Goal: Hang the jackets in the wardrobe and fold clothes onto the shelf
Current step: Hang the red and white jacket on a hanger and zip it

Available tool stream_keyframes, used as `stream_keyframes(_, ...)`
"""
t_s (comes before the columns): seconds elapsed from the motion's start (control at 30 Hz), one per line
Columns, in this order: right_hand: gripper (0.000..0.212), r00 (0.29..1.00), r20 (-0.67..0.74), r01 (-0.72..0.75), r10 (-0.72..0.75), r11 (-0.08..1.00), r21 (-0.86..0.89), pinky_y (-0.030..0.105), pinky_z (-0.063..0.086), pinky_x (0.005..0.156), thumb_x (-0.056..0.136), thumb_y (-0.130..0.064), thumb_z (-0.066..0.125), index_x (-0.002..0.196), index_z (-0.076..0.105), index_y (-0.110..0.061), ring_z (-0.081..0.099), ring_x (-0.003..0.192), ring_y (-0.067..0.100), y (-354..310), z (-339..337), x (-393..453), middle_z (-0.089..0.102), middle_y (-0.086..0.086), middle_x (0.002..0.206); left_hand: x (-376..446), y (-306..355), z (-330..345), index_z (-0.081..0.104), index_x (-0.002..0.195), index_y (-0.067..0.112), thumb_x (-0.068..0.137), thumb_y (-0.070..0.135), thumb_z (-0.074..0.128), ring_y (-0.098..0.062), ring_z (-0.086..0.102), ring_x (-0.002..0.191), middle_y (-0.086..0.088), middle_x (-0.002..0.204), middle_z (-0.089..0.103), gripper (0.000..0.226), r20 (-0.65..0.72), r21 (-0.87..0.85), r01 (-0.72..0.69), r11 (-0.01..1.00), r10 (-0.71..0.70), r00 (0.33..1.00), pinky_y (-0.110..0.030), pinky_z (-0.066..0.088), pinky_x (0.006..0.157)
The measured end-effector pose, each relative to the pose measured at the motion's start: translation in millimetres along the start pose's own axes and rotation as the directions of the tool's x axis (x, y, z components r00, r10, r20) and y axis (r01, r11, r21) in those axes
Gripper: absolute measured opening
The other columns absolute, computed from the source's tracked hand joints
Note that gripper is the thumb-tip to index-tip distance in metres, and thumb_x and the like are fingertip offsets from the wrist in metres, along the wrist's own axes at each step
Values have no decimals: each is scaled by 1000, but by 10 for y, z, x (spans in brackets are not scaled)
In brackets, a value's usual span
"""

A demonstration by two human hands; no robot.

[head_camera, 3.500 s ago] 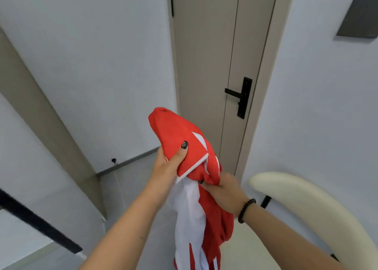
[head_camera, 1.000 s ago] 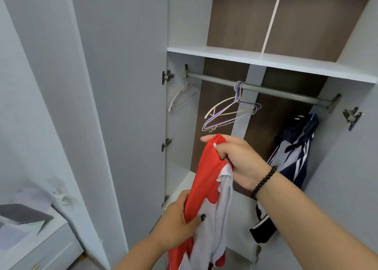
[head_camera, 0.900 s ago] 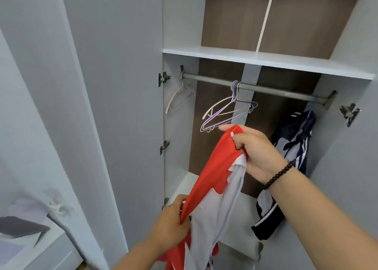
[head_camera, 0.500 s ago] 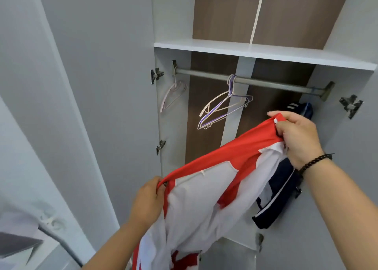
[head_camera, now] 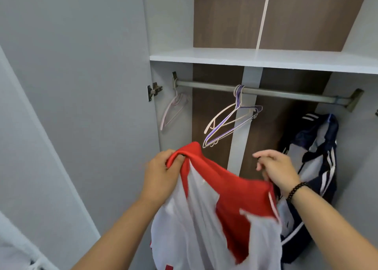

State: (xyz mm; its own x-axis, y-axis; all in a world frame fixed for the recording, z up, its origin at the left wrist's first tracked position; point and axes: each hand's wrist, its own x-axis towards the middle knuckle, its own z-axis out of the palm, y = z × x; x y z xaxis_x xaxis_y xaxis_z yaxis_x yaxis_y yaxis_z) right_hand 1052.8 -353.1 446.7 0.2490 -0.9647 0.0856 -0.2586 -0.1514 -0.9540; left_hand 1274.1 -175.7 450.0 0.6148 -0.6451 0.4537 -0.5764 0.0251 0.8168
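Observation:
I hold a red and white jacket (head_camera: 229,198) in front of the open wardrobe, spread between both hands. My left hand (head_camera: 161,175) grips a bunched red edge at its top left. At the jacket's right edge my right hand (head_camera: 276,171) holds the red fabric with its lower fingers while the index finger and thumb stick out loosely. Above the hands, a grey rail (head_camera: 286,94) carries purple and white empty hangers (head_camera: 231,122) and a pink hanger (head_camera: 173,110) at the far left. A navy and white jacket (head_camera: 319,157) hangs at the rail's right end.
A white shelf (head_camera: 266,58) runs above the rail with brown back panels behind it. The grey wardrobe door (head_camera: 92,85) stands open on the left, with a hinge (head_camera: 154,90) on its edge. The wardrobe's right wall is close to the navy jacket.
My left hand has risen with its red edge to about my right hand's height. The right hand has come down and left, so the jacket now hangs lower between them.

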Motion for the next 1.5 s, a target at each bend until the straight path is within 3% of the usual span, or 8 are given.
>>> stream_keyframes(0.17, 29, 985, 168, -16, 36, 993, -121, 21, 39, 42, 87, -3, 44, 85, 70, -16, 49, 38, 16, -3, 247, 466, 66, 1, 58, 361, 0, 395, 56, 63, 28, 94, 21, 58, -2, 47, 55, 14, 58, 53, 32, 101, -1, -84, 996, 83, 991, -11, 36, 55)
stream_keyframes(0.37, 20, 962, 233, -119, 143, 986, -114, 20, 45, 45, 92, -11, 51, 86, 70, -16, 57, 44, 14, 3, 485, 1158, 69, 5, 66, 778, -226, 683, 54, 66, 35, 98, 23, 52, 2, 54, 61, 24, 61, 57, 34, 152, 20, -17, 1000, 13, 988, -9, 38, 57)
stream_keyframes(0.57, 7, 934, 165, -331, 317, 942, 62, 25, 51, 53, 91, -11, 56, 88, 62, -10, 62, 55, 17, 23, 787, 1823, 65, 8, 73, 1101, -487, 797, 45, 60, 27, 98, 10, 52, -1, 49, 54, 19, 52, 50, 42, 63, -64, 28, 998, -24, 998, -8, 38, 53)
stream_keyframes(0.73, 4, 883, 30, -461, 469, 853, 245, 29, 51, 57, 89, -4, 53, 90, 57, -4, 60, 65, 19, -96, 1088, 2273, 60, 10, 80, 1295, -684, 937, 53, 68, 25, 100, 17, 48, 4, 55, 58, 22, 54, 55, 33, 115, -101, 120, 988, -108, 987, -7, 41, 53)
stream_keyframes(0.93, 23, 873, -78, -467, 481, 871, 152, 43, 52, 91, 85, -11, 62, 105, 53, -6, 60, 97, 32, -214, 1398, 2706, 54, 15, 98, 1655, -917, 950, 58, 76, 22, 100, 20, 46, 2, 57, 62, 4, 66, 58, 27, 208, -121, 167, 978, -140, 968, -9, 45, 57)
stream_keyframes(1.07, 17, 834, -20, -541, 552, 824, 170, 34, 51, 64, 90, -12, 55, 105, 56, -3, 59, 69, 26, -213, 1521, 2807, 56, 15, 83, 1837, -1029, 836, 62, 81, 22, 100, 21, 47, -2, 62, 66, 5, 67, 62, 25, 316, -153, 179, 972, -123, 941, -9, 47, 60)
stream_keyframes(1.3, 14, 833, -106, -505, 543, 824, 256, 24, 47, 37, 92, -2, 51, 79, 57, -2, 62, 40, 21, -138, 1464, 2838, 61, 14, 66, 1952, -1102, 770, 64, 82, 14, 99, 19, 49, -5, 60, 60, 2, 68, 64, 23, 456, -199, 199, 960, -89, 886, -14, 49, 60)
stream_keyframes(1.5, 10, 851, -132, -448, 509, 834, 323, 29, 50, 42, 94, 2, 47, 94, 57, 1, 59, 49, 24, -190, 1071, 2765, 61, 15, 71, 1904, -873, 1035, 62, 80, 14, 97, 13, 53, 4, 55, 57, 7, 65, 59, 20, 500, -257, 194, 947, -41, 865, -9, 44, 57)
